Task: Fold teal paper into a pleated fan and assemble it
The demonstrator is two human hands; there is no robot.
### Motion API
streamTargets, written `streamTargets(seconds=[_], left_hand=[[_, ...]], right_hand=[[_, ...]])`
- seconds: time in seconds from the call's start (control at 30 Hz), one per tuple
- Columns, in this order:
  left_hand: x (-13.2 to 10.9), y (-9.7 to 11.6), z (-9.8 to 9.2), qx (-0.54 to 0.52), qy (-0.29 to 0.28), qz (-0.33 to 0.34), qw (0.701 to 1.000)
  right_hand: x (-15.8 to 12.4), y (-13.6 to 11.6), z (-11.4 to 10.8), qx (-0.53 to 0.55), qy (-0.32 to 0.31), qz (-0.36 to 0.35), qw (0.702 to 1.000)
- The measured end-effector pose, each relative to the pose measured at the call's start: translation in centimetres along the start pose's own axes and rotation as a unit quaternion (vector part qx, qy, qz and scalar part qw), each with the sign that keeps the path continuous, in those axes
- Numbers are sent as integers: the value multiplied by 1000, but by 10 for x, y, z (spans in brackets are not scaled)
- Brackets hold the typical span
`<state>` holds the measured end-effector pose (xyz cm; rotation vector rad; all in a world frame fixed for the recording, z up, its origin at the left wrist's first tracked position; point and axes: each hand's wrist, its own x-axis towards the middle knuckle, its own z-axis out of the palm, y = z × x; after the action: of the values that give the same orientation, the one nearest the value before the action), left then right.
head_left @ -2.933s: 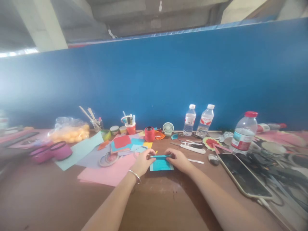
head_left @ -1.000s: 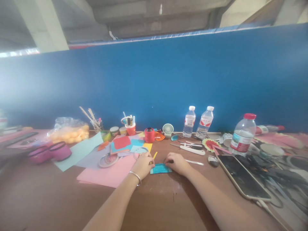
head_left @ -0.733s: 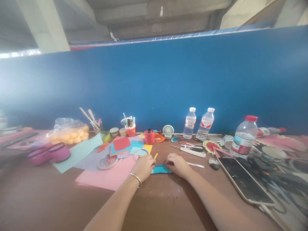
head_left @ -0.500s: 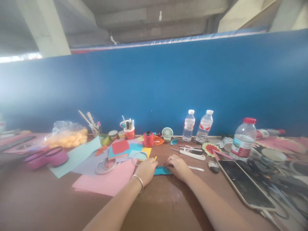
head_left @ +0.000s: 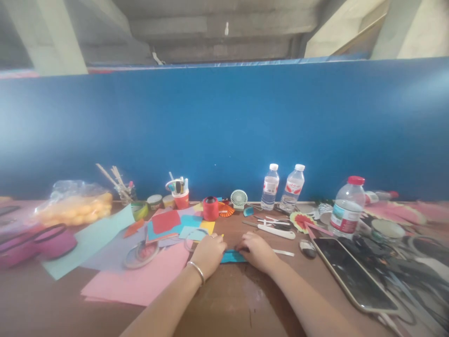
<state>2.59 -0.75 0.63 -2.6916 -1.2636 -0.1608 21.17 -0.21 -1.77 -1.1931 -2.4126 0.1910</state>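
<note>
A narrow folded strip of blue paper (head_left: 233,256) lies flat on the brown table between my two hands. My left hand (head_left: 209,252), with a silver bangle on the wrist, has its fingers curled closed on the strip's left end. At the right end, the bent fingers of my right hand (head_left: 255,249) press on the same paper. Both fingertips are partly hidden. Just right of my right hand lies a white paper strip (head_left: 283,252). Beyond it is a white-handled craft knife (head_left: 276,231).
Pink paper (head_left: 140,276) and tape rolls (head_left: 141,254) lie to the left. A red cylinder (head_left: 210,208), a small fan (head_left: 239,200) and water bottles (head_left: 270,187) stand at the back. A phone (head_left: 352,271) and a larger bottle (head_left: 348,208) are on the right.
The camera view has turned and levelled a little, so the table things appear shifted left. Both hands stay on the blue paper, with little visible change in their grip.
</note>
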Motion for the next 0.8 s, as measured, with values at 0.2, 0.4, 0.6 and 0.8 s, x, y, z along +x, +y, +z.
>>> streamTargets(seconds=[0.2, 0.4, 0.6, 0.8], left_hand=[[-1, -4, 1, -37, -24, 2, 999], [-2, -7, 3, -45, -27, -4, 999], [-1, -6, 4, -39, -26, -11, 999], [-2, -5, 4, -32, -30, -14, 999]], right_hand=[[-1, 7, -1, 7, -13, -20, 1000], [-1, 3, -4, -11, -28, -27, 999], [-1, -1, -3, -30, -53, 10, 998], [-3, -5, -5, -12, -49, 26, 998]])
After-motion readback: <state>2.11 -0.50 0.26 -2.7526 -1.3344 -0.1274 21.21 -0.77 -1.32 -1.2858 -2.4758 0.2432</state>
